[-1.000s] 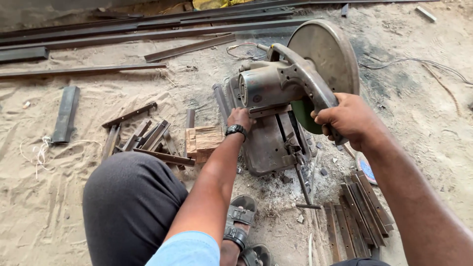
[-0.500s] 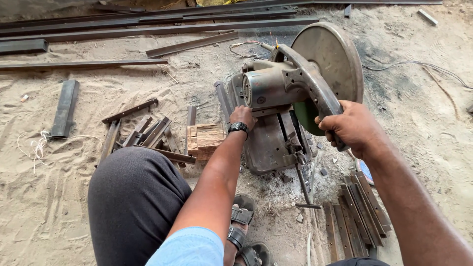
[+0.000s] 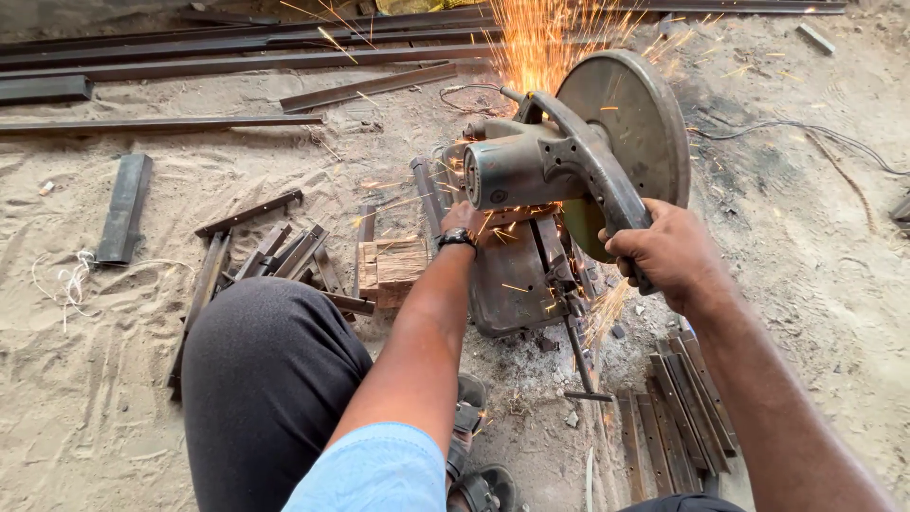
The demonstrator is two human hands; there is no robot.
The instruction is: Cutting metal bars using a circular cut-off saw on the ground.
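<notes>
A grey chop saw (image 3: 531,171) with a round disc guard (image 3: 630,123) stands on the sandy ground. My right hand (image 3: 668,254) is shut on the saw's handle and holds it lowered. Orange sparks (image 3: 540,43) fly up behind the saw. My left hand (image 3: 462,220), with a black wristwatch, reaches under the motor and presses on a metal strip (image 3: 427,194) at the saw's base; its fingers are partly hidden. A wooden block (image 3: 391,267) lies just left of that wrist.
Several cut angle-iron pieces (image 3: 275,251) lie left of the block and more (image 3: 678,408) lie by my right forearm. Long steel bars (image 3: 218,62) run along the back. A short channel piece (image 3: 123,209) lies far left. My knee (image 3: 265,379) and sandalled foot (image 3: 474,436) are below.
The saw head has come down and sparks now spray upward; earlier there were none. Both hands stay in place.
</notes>
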